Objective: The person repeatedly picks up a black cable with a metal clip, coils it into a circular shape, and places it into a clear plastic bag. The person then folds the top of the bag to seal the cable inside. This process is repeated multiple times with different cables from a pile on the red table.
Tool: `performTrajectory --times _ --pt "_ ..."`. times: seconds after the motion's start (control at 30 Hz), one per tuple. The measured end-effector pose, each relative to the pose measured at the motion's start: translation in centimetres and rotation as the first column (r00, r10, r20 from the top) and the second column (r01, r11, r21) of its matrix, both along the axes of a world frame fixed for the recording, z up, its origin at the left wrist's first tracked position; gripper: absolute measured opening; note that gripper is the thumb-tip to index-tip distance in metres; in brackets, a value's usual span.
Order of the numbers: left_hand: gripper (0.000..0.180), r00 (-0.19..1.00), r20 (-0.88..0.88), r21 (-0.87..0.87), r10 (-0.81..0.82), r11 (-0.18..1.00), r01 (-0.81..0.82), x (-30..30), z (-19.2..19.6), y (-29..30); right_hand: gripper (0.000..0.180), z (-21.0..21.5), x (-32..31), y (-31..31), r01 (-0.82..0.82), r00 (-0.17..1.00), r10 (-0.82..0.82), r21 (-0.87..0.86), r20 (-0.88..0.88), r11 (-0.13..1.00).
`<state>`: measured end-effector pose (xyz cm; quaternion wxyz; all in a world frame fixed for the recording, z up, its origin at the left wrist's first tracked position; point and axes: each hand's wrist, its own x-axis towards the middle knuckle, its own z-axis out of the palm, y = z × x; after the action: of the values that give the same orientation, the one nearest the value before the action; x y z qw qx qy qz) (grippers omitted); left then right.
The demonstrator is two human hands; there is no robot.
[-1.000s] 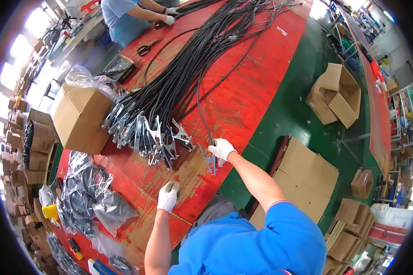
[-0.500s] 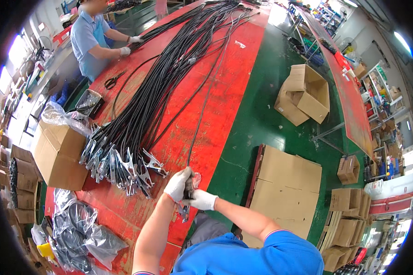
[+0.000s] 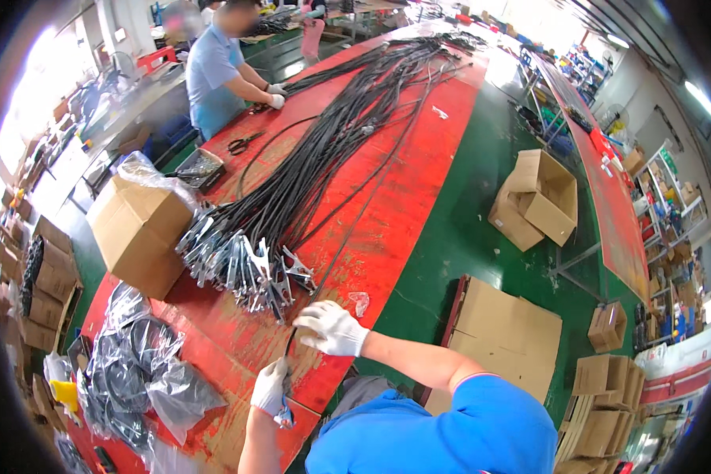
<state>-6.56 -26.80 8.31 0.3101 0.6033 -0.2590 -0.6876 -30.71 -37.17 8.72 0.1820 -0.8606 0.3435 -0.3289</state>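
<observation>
Change since half a second ago: both hands were bunched together at the near end of one long black cable with a metal clamp at its end (image 3: 347, 237); now they are split apart along it. Left hand, white knit glove (image 3: 270, 387), has dropped back toward the body at the near edge of the long red worn surface (image 3: 419, 174), right hand, white knit glove (image 3: 329, 327), sits further out on the surface. Camera view has also swung, the big bundle now lies more to the left.

Reading: the cable's near end looks drawn toward the person and stretched between the two hands, so the single cable is separated from the pile and in hand.

Left hand: curled closed around the dark cable end, something small and blue-red pokes out under the fist (image 3: 284, 419); cannot tell what it is. Right hand: fingers half curled, palm down, cable seems to pass under it; cannot tell if it pinches or only presses.

Cable runs from the left fist up past the right hand and on up the surface, right of the heap of black cables with silver metal clamps (image 3: 245, 265).

Around: brown cardboard box (image 3: 138, 229) left of the heap, clear plastic bags of coiled black cable (image 3: 134, 371) near left, small clear plastic scrap (image 3: 359, 302) by the right hand, a co-worker in a light blue shirt (image 3: 213, 75) at the far left side
</observation>
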Motion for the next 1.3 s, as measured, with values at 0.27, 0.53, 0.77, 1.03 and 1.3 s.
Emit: performTrajectory --times 0.27,0.53,0.77,1.03,1.3 --pt "0.031 0.796 0.315 -0.254 0.518 0.854 -0.455 15.0 1.4 17.0 0.032 -0.6 10.8 0.4 -0.401 0.805 0.449 0.201 -0.388 0.894" --pt "0.031 0.239 0.028 -0.354 0.971 0.234 -0.906 33.8 1.8 45.1 0.035 -1.7 18.0 2.9 -0.424 0.615 0.67 0.542 -0.416 0.726" --pt "0.037 -0.369 -0.167 -0.285 0.914 -0.403 -0.869 34.7 1.2 51.9 0.035 -5.5 22.3 11.8 -0.544 0.788 0.609 0.356 -0.097 0.76" --pt "0.037 -0.292 -0.305 -0.234 0.906 -0.369 -0.9 31.4 -1.8 50.6 0.027 3.7 28.8 20.6 -0.778 0.026 0.765 0.467 -0.644 0.42" --pt "0.03 0.228 -0.212 -0.23 0.95 0.178 -0.957 22.0 0.0 37.6 0.021 6.8 33.2 23.7 -0.846 -0.062 0.996 0.533 -0.057 -0.022"
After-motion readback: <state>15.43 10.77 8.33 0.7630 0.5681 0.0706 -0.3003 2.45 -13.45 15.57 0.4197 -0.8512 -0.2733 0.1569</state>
